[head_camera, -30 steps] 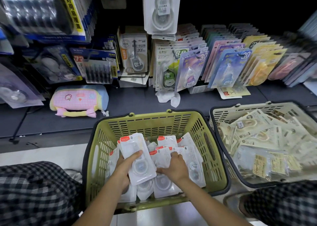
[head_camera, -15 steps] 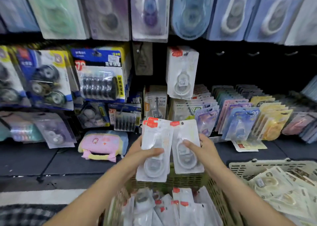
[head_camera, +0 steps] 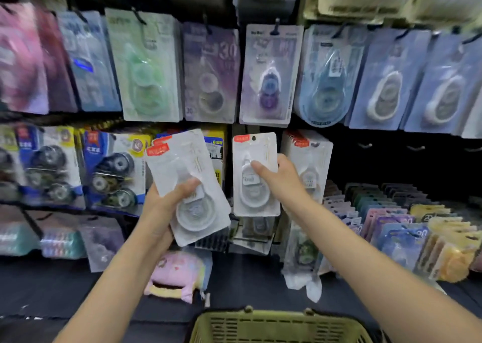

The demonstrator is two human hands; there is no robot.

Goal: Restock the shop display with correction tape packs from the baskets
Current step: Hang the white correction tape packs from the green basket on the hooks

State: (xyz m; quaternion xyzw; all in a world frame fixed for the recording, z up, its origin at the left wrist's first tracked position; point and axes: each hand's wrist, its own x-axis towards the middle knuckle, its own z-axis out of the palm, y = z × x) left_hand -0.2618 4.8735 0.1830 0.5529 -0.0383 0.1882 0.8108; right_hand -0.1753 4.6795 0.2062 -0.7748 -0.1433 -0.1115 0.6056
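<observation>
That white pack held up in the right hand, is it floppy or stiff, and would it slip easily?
Probably fairly stiff: the white pack stands upright and flat while the right hand pinches only one side edge. Likely light, since thumb and fingers alone carry it. Its clear plastic front looks glossy, so it may be a bit slippery.

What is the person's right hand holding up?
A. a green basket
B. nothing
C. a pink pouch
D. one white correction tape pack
D: the right hand pinches a single white pack with a red corner label, raised toward the matching hanging packs, while the left hand grips a small stack of the same kind.
</observation>
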